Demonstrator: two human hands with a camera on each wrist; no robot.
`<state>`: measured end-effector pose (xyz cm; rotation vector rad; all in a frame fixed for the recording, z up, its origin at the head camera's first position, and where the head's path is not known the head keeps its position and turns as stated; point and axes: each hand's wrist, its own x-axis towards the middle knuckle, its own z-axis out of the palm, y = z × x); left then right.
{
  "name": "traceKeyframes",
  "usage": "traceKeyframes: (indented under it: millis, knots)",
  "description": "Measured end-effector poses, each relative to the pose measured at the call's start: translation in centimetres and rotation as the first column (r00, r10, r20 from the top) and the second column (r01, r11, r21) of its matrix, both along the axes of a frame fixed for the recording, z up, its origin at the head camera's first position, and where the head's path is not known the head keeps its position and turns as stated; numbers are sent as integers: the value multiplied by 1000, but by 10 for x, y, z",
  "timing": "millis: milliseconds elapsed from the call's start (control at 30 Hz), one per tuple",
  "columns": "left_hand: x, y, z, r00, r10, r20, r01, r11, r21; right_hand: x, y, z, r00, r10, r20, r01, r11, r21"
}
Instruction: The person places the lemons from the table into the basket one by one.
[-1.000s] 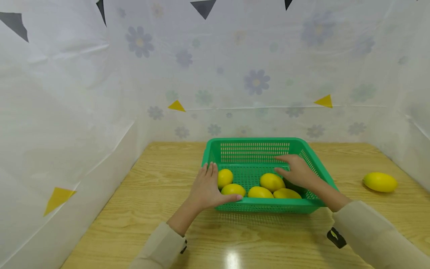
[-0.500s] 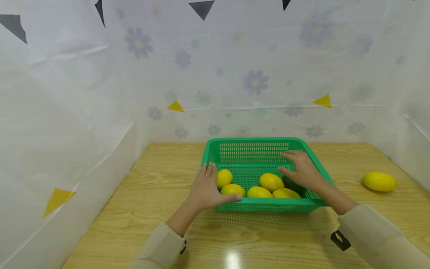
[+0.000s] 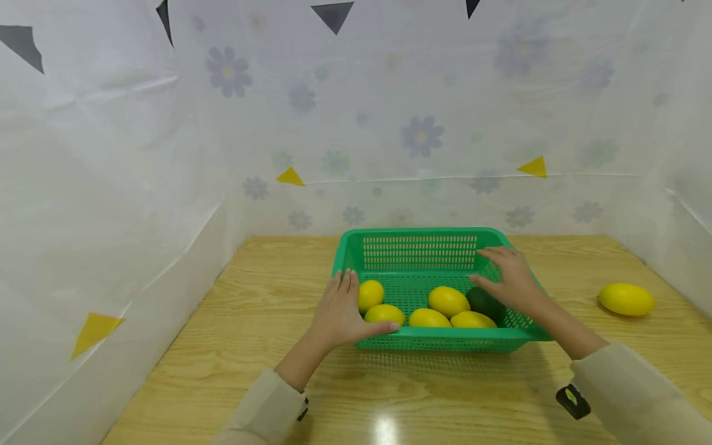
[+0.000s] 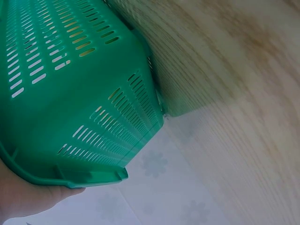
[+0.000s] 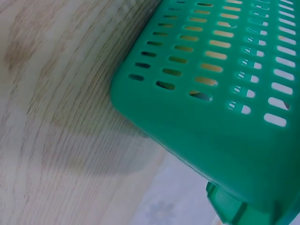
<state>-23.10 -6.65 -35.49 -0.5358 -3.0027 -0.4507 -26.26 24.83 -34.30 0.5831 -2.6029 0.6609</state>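
Observation:
A green plastic basket [image 3: 414,231] stands on the table with several lemons [image 3: 448,301] inside. At their right end lies a dark green oval fruit [image 3: 485,304]. My left hand [image 3: 342,312] rests on the basket's front left corner, fingers straight along the left rim and thumb stretched over the front rim. Part of that hand [image 4: 30,199] shows by the rim in the left wrist view. Over the basket's right side is my right hand [image 3: 513,281], its fingers spread and loosely bent, holding nothing. Only the basket's slotted outer wall [image 5: 197,122] fills the right wrist view.
A longer yellow fruit [image 3: 627,300] with a greenish tip lies on the wooden table [image 3: 267,296], right of the basket. White flower-print sheeting [image 3: 356,123] encloses the back and sides.
My right hand has drawn back rightward from inside the basket to its right rim, uncovering more of the dark green fruit. The left hand and the basket have barely moved.

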Motion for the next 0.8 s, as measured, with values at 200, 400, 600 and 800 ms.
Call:
traceKeyframes:
  millis: [200,400,600,800]
  knots:
    - [1,0,1,1000,1,2,-1,1000,1,3,7,0,1000,-16,21,17,1000,-16]
    - [1,0,2,1000,-4,10,4,1000,2,4,13,1,1000,-28,11,28,999,-34]
    - [1,-1,1,1000,-11,10,10,1000,18,3,20,0,999,-39,21,40,998,-42]
    - [1,-3,1,1000,-22,8,22,1000,14,2,26,-1,998,-58,29,59,997,-51]
